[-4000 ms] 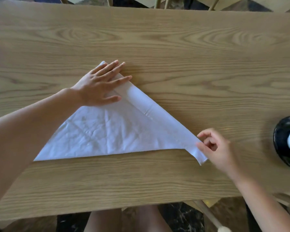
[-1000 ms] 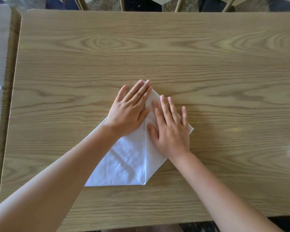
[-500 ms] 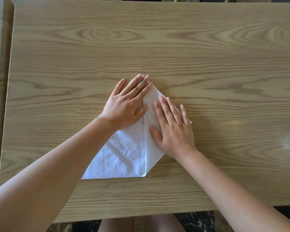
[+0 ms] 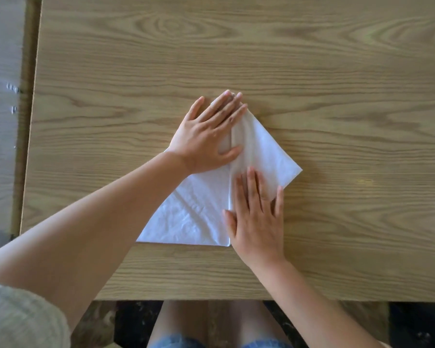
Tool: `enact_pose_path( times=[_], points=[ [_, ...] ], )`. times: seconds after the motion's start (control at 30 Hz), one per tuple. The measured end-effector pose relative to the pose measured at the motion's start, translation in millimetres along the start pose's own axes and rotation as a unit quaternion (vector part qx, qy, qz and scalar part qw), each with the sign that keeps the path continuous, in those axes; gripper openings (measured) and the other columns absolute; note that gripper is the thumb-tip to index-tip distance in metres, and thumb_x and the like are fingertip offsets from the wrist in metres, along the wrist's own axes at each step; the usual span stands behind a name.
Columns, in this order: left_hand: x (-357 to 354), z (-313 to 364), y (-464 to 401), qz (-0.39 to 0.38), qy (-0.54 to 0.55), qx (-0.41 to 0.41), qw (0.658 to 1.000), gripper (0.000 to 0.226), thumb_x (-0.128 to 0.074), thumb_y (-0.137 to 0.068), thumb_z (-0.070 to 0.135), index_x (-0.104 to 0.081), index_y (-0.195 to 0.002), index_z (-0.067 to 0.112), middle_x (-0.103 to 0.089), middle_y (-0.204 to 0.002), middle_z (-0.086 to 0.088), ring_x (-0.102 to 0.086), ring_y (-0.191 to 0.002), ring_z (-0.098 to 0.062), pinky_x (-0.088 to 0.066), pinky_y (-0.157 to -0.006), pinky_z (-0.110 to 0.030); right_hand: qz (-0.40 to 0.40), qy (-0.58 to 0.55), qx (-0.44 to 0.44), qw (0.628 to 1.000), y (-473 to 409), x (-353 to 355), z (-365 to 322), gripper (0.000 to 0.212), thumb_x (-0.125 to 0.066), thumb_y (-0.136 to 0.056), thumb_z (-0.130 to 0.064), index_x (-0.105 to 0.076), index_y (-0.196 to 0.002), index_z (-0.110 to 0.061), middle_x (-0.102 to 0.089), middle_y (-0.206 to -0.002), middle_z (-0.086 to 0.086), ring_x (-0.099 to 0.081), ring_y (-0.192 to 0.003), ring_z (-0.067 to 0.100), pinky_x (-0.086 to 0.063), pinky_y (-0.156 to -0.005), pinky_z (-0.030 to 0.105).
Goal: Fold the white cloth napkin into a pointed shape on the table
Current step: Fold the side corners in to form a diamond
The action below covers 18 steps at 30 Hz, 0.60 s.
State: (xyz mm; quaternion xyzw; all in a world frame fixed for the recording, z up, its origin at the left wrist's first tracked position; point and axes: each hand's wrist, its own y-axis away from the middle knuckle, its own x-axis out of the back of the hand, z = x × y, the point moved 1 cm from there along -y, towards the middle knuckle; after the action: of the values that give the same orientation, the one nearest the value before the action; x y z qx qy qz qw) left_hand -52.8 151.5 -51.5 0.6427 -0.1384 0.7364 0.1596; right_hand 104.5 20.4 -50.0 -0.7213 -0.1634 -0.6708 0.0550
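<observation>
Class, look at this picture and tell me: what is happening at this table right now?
A person sits at a wooden table folding a white cloth napkin. Both hands lie flat on it. The left hand presses the upper part near the far point, and the right hand presses the right flap, which is folded in to a centre line. The left corner is not yet folded in, so the pointed shape is only half made.

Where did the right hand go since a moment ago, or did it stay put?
Yes, it moved. The right hand slid back toward the person, down the napkin's right flap, and is now closer to the table's near edge.
</observation>
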Motion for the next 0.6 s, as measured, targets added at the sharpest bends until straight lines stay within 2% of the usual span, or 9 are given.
enact_pose_path(
  times=[0.1, 0.23, 0.37, 0.47, 0.53, 0.6],
  points=[
    [0, 0, 1, -0.012, 0.001, 0.005, 1.000, 0.074, -0.037, -0.084, 0.055, -0.022, -0.148, 0.021, -0.020, -0.157, 0.002, -0.014, -0.145, -0.015, -0.015, -0.116, -0.046, -0.007, -0.002, 0.016, 1.000, 19, -1, 6, 0.060, -0.030, -0.093, -0.042, -0.017, -0.146, -0.017, -0.016, -0.153, 0.008, -0.018, -0.142, 0.022, -0.017, -0.110, 0.059],
    [8, 4, 3, 0.000, -0.015, 0.011, 1.000, 0.069, -0.039, -0.089, 0.050, -0.024, -0.148, 0.017, -0.020, -0.156, -0.002, -0.016, -0.144, -0.018, -0.010, -0.115, -0.052, -0.018, 0.003, 0.012, 1.000, 18, 1, 6, 0.060, -0.029, -0.092, -0.042, -0.015, -0.147, -0.020, -0.023, -0.154, 0.008, -0.016, -0.142, 0.022, -0.011, -0.110, 0.060],
    [14, 22, 56, 0.063, 0.023, 0.134, 0.989, 0.062, -0.038, -0.092, 0.039, -0.022, -0.148, 0.016, -0.020, -0.157, -0.004, -0.014, -0.144, -0.018, -0.003, -0.113, -0.053, -0.025, -0.014, 0.004, 1.000, 20, 0, 6, 0.060, -0.027, -0.093, -0.042, -0.014, -0.147, -0.022, -0.011, -0.155, 0.003, -0.010, -0.144, 0.019, -0.005, -0.111, 0.059],
    [11, 44, 118, 0.033, 0.049, 0.219, 0.974, 0.061, -0.034, -0.093, 0.039, -0.019, -0.148, 0.018, -0.014, -0.157, -0.003, -0.008, -0.144, -0.016, 0.000, -0.113, -0.054, -0.027, -0.021, 0.007, 0.999, 18, -1, 6, 0.060, -0.025, -0.093, -0.043, -0.013, -0.148, -0.021, -0.006, -0.155, 0.003, -0.007, -0.144, 0.018, -0.003, -0.110, 0.059],
    [10, 45, 155, -0.001, 0.059, 0.312, 0.948, 0.063, -0.030, -0.092, 0.042, -0.012, -0.149, 0.022, -0.004, -0.157, 0.001, 0.000, -0.144, -0.014, 0.005, -0.112, -0.054, -0.023, -0.005, 0.011, 1.000, 19, -1, 7, 0.061, -0.026, -0.092, -0.042, -0.015, -0.147, -0.020, -0.012, -0.156, 0.006, -0.011, -0.144, 0.021, -0.004, -0.110, 0.060],
    [11, 34, 187, -0.010, 0.079, 0.422, 0.903, 0.064, -0.027, -0.091, 0.045, -0.006, -0.149, 0.027, 0.003, -0.157, 0.005, 0.008, -0.144, -0.010, 0.011, -0.111, -0.054, -0.016, 0.007, 0.019, 1.000, 20, 0, 8, 0.061, -0.025, -0.093, -0.042, -0.014, -0.148, -0.020, -0.012, -0.156, 0.007, -0.011, -0.144, 0.022, -0.003, -0.110, 0.060]
  ],
)
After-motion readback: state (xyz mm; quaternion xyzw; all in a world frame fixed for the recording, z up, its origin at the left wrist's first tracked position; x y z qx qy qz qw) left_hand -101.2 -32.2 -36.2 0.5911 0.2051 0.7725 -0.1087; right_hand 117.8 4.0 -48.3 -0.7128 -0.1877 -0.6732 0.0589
